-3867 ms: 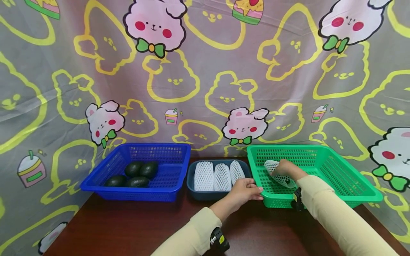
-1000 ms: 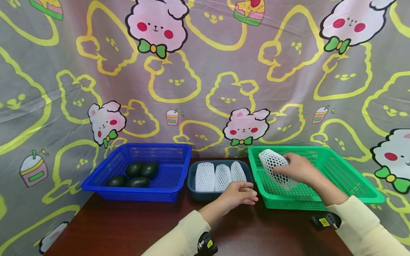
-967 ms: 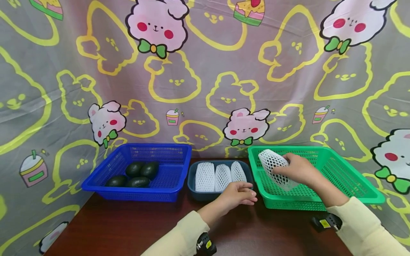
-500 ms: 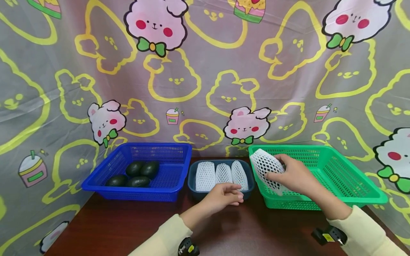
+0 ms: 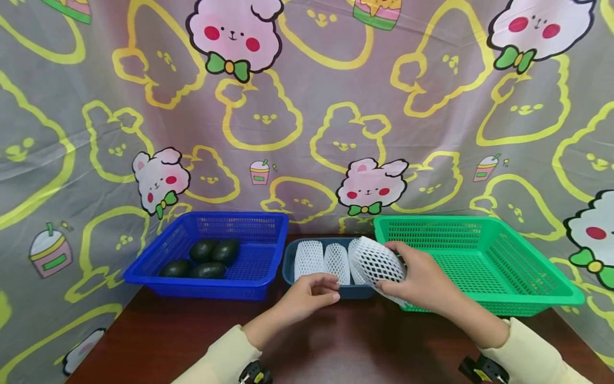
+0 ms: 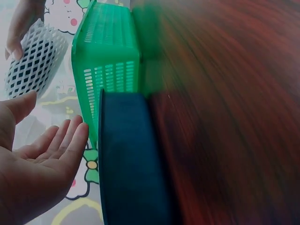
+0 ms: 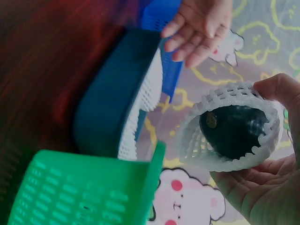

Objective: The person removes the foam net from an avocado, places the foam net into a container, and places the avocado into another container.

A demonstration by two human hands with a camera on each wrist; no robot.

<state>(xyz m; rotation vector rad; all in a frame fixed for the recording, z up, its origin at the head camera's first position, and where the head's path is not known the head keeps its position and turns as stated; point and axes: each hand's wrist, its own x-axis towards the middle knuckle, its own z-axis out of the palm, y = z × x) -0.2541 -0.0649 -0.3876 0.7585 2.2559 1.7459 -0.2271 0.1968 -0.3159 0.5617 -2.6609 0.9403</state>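
Note:
My right hand (image 5: 424, 277) grips a dark green avocado (image 7: 234, 131) in a white foam net sleeve (image 5: 379, 261), fingers and thumb on opposite sides of it. The avocado's stem end shows through the sleeve's open mouth in the right wrist view. In the head view it is at the gap between the dark blue tray (image 5: 352, 292) and the green basket (image 5: 508, 308). My left hand (image 5: 307, 296) is at the tray's front edge, palm turned inward, fingers loosely bent around nothing. White foam net sleeves (image 5: 309, 258) lie side by side in the tray, the rightmost partly hidden.
On the left stands a blue basket (image 5: 206, 289) with several bare avocados (image 5: 209, 270) in it. All the containers stand along the back of a dark wooden table (image 5: 336, 346), before a patterned cloth (image 5: 297, 122).
My right hand has lifted the sleeved avocado out of the green basket and carried it left toward the tray. My left hand has let go of the green basket's rim and moved left.

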